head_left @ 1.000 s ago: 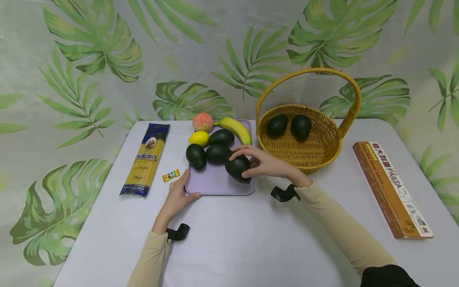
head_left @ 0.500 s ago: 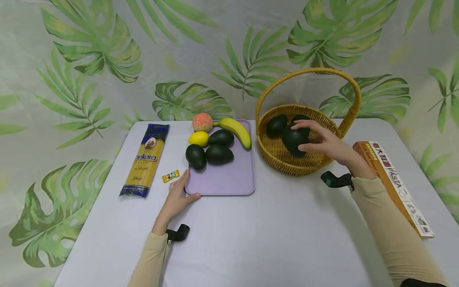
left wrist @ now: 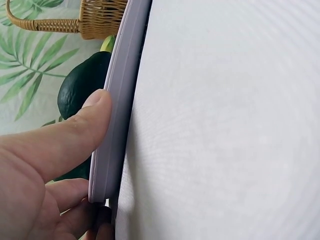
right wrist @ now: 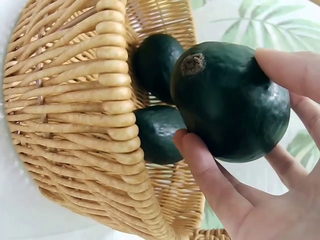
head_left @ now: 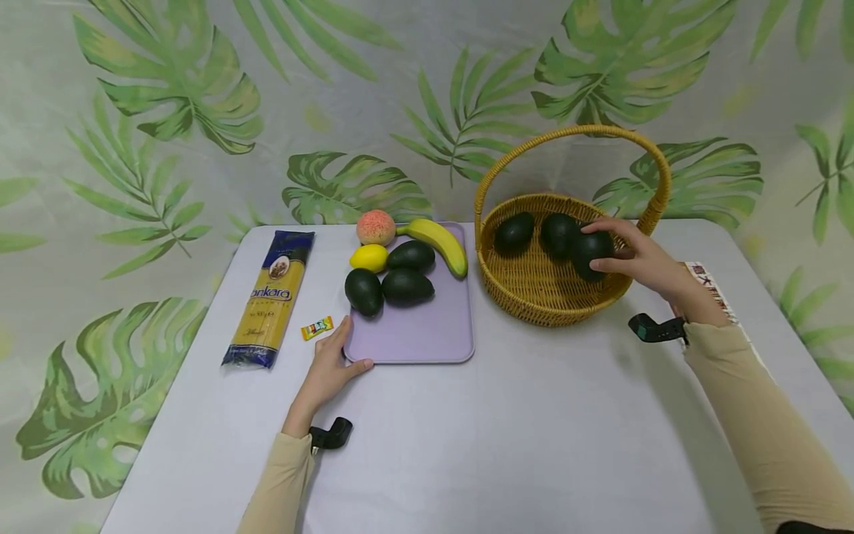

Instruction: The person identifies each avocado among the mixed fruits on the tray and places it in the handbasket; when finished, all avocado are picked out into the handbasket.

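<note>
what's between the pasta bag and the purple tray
In the head view, a small packet lies there, with the left hand gripping the corner of the purple tray.

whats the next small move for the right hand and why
Probably lower the held avocado into the basket: the right hand holds it over the basket's right side, and two other avocados lie inside.
</note>
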Demonstrator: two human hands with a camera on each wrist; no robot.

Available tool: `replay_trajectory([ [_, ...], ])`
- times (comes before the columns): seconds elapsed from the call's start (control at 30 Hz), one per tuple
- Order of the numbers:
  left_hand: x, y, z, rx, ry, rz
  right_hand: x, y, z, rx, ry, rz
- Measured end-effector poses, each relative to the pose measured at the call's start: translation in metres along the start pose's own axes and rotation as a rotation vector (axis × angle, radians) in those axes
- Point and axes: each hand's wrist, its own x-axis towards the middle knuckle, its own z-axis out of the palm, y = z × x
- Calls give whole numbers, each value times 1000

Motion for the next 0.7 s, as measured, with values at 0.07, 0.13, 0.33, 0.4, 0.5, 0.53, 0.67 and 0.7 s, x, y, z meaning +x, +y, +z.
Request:
replay_trajectory([
  [0.07,0,0,0,4,-1,2,3,3,0,-10,3,-3],
  [0.13,0,0,0,6,-3,5,6,5,0,-39,10,-9],
  [0.33,1,-2,0,10,1,11,17,11,-1,-195,30,-30],
  [0.4,1,-2,0,11,4,16,20,12,0,-244,30,-33],
  [0.5,2,-1,1,7,4,13,23,12,2,-312,20,-26],
  [0.53,2,-2,1,7,4,13,24,11,3,-343,7,-14],
  [0.67,2,-2,1,6,1,8,26,8,9,-469,-67,33],
  [0.7,2,-2,1,7,0,6,26,8,10,-497,-86,42],
])
